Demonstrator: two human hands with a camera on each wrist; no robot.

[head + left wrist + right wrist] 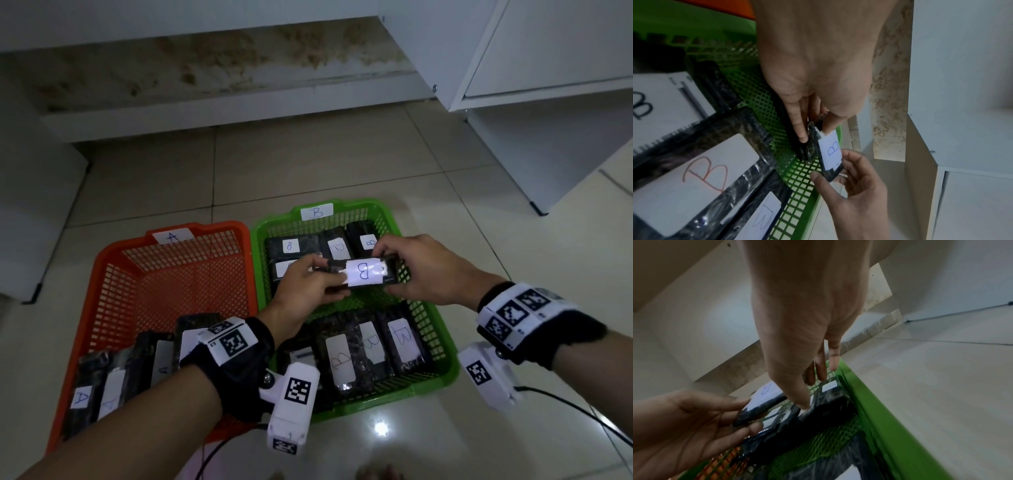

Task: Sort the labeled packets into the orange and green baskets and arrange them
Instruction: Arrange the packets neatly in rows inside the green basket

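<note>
A black packet (363, 274) with a white label marked B hangs above the middle of the green basket (442, 342). My left hand (337, 281) pinches its left end and my right hand (387, 274) grips its right end. The left wrist view shows the packet (831, 154) between my left hand (813, 134) and my right hand (830, 172). Several B packets (404, 337) lie in rows at the near and far ends of the green basket. The orange basket (113, 274), tagged A, holds several A packets (82, 397) at its near end.
Both baskets stand side by side on a tiled floor (308, 164). A low white shelf (205, 116) runs behind them and white cabinets (548, 68) stand at the right. A black cable (565, 404) trails from my right wrist.
</note>
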